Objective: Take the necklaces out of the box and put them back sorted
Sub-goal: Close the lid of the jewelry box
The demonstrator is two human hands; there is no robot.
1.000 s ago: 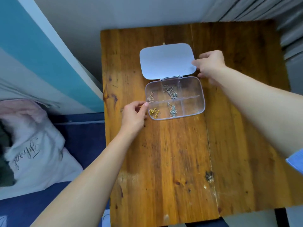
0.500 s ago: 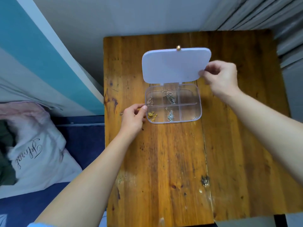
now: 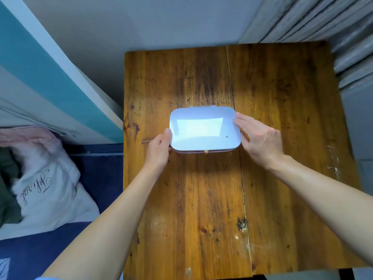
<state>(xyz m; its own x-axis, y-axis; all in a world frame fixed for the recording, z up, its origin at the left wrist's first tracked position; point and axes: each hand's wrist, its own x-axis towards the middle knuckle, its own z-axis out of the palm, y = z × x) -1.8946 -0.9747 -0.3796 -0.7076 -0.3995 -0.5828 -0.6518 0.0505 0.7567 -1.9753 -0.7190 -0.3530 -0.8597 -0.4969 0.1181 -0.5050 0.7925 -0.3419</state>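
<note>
Now the white-lidded clear plastic box (image 3: 203, 128) has swung shut, my left fingers (image 3: 166, 135) pinching its end, right fingers (image 3: 243, 121) pressing flat on its lid: sorting looks done.

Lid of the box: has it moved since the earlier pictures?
Yes. The lid swung toward the person, from standing open beyond the box's base to closed over it on the table.

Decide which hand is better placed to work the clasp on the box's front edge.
Probably the right hand: its straight fingers merely rest on the lid, free to reach the clasp; the left hand grips the box, steadying it.
</note>
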